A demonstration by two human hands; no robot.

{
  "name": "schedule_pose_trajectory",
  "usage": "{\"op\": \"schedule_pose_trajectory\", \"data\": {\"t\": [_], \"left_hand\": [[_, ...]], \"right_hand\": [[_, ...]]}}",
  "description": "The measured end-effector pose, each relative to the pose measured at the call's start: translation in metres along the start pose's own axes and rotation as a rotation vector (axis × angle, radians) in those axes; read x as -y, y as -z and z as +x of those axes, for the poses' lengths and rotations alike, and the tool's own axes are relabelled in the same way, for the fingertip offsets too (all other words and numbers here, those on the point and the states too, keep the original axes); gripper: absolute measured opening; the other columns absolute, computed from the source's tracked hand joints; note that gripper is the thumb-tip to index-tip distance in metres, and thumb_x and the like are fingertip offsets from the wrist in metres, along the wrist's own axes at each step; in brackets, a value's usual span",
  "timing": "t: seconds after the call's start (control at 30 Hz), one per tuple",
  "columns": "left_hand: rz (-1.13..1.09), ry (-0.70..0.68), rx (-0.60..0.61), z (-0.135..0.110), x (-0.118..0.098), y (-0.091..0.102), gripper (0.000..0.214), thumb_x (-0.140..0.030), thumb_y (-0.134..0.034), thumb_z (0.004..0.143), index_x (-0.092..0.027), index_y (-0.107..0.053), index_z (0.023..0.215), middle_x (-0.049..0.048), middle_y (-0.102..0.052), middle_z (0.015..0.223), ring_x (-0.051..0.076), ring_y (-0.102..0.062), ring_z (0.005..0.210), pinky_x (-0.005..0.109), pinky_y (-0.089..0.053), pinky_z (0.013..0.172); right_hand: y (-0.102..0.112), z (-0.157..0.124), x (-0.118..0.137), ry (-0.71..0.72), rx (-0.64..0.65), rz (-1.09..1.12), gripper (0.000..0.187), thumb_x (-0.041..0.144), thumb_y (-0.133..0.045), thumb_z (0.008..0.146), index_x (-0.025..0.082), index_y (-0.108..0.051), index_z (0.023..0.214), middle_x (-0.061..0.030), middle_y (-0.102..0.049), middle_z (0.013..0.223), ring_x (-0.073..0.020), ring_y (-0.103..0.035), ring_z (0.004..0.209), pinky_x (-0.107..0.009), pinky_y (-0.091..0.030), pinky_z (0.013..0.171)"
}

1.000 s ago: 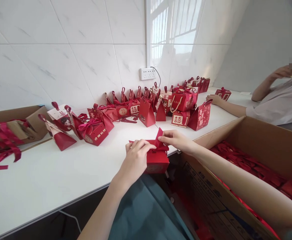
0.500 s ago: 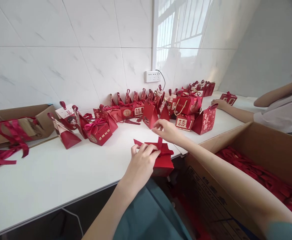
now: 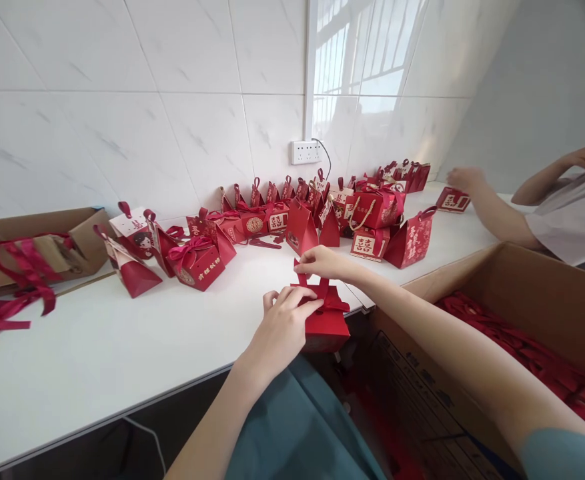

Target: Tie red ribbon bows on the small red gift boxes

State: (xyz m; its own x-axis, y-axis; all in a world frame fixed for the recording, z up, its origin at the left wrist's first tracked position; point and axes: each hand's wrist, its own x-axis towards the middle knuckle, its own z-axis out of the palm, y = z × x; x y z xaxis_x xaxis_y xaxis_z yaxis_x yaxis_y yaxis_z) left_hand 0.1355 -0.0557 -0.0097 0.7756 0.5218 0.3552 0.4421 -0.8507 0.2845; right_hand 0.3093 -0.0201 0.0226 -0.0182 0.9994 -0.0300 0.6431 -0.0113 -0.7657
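A red gift box (image 3: 328, 327) sits at the table's front edge, with a red ribbon (image 3: 325, 291) across its top. My left hand (image 3: 283, 320) lies over the box's left side, fingers curled and closed at the ribbon near its middle. Just above, my right hand (image 3: 322, 262) pinches a loose ribbon end between thumb and fingertips and holds it up off the lid. The left fingers hide part of the lid and the ribbon's knot area.
Finished-looking red gift boxes (image 3: 199, 263) stand along the wall. At left is a cardboard box (image 3: 89, 240) with ribbons (image 3: 27, 267); at right, a large carton (image 3: 547, 280) of red pieces. Beyond it, another person's hand (image 3: 467, 179) is near a red box (image 3: 452, 199).
My right hand has come down and left and now grips the ribbon end. My left hand stays nearly still. The other person's hand has lifted off the far red box.
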Motion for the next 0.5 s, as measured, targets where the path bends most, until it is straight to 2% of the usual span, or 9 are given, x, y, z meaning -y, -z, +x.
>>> {"op": "schedule_pose_trajectory", "data": {"t": [0.1, 0.2, 0.3, 0.37, 0.4, 0.43, 0.5], "left_hand": [[-0.056, 0.010, 0.012, 0.001, 0.003, 0.000, 0.051, 0.001, -0.028, 0.083, -0.025, -0.060, 0.113, 0.0057, -0.053, 0.127, 0.021, -0.044, 0.119, 0.040, -0.030, 0.093], [-0.116, 0.038, 0.047, 0.003, 0.007, 0.001, 0.052, -0.002, -0.026, 0.085, -0.028, -0.058, 0.116, 0.0041, -0.050, 0.133, 0.020, -0.042, 0.124, 0.042, -0.029, 0.098], [-0.174, 0.070, 0.075, 0.004, 0.012, 0.003, 0.051, -0.006, -0.025, 0.086, -0.030, -0.056, 0.119, 0.0019, -0.049, 0.136, 0.019, -0.040, 0.126, 0.044, -0.027, 0.102], [-0.204, 0.076, 0.084, 0.005, 0.015, 0.002, 0.051, -0.008, -0.026, 0.086, -0.031, -0.054, 0.121, 0.0013, -0.048, 0.137, 0.019, -0.038, 0.128, 0.045, -0.027, 0.103], [-0.214, 0.076, 0.083, 0.005, 0.016, 0.001, 0.050, -0.009, -0.026, 0.086, -0.031, -0.053, 0.122, 0.0014, -0.047, 0.138, 0.019, -0.038, 0.129, 0.045, -0.026, 0.104], [-0.222, 0.078, 0.079, 0.006, 0.017, 0.000, 0.050, -0.009, -0.026, 0.087, -0.031, -0.053, 0.123, 0.0016, -0.046, 0.139, 0.019, -0.037, 0.130, 0.045, -0.026, 0.104], [-0.235, 0.086, 0.064, 0.007, 0.017, -0.002, 0.050, -0.009, -0.027, 0.086, -0.031, -0.053, 0.123, 0.0019, -0.045, 0.139, 0.019, -0.037, 0.130, 0.045, -0.026, 0.104]], "right_hand": [[0.003, 0.000, -0.011, -0.025, 0.012, -0.007, 0.022, 0.033, -0.060, 0.076, 0.015, -0.063, 0.064, -0.0025, -0.063, 0.064, -0.0118, -0.055, 0.057, -0.023, -0.038, 0.050], [0.004, 0.002, -0.021, -0.007, -0.020, -0.103, 0.023, 0.033, -0.057, 0.080, 0.015, -0.064, 0.067, -0.0034, -0.065, 0.066, -0.0138, -0.058, 0.060, -0.024, -0.039, 0.054], [0.014, -0.007, -0.027, -0.014, -0.181, -0.200, 0.020, 0.033, -0.057, 0.080, 0.015, -0.063, 0.074, -0.0076, -0.066, 0.075, -0.0190, -0.059, 0.072, -0.027, -0.038, 0.060], [0.023, -0.022, -0.027, -0.022, -0.280, -0.285, 0.029, 0.041, -0.052, 0.083, 0.015, -0.062, 0.074, -0.0089, -0.066, 0.074, -0.0197, -0.058, 0.070, -0.029, -0.036, 0.060], [0.026, -0.032, -0.027, -0.038, -0.277, -0.306, 0.038, 0.047, -0.048, 0.085, 0.016, -0.061, 0.069, -0.0084, -0.065, 0.068, -0.0187, -0.057, 0.065, -0.029, -0.036, 0.059], [0.028, -0.042, -0.027, -0.072, -0.222, -0.294, 0.048, 0.053, -0.043, 0.086, 0.016, -0.060, 0.061, -0.0074, -0.062, 0.059, -0.0173, -0.055, 0.058, -0.029, -0.035, 0.057], [0.025, -0.062, -0.026, -0.164, -0.024, -0.164, 0.061, 0.065, -0.037, 0.083, 0.018, -0.055, 0.050, -0.0051, -0.056, 0.046, -0.0150, -0.051, 0.047, -0.030, -0.036, 0.055]]}}
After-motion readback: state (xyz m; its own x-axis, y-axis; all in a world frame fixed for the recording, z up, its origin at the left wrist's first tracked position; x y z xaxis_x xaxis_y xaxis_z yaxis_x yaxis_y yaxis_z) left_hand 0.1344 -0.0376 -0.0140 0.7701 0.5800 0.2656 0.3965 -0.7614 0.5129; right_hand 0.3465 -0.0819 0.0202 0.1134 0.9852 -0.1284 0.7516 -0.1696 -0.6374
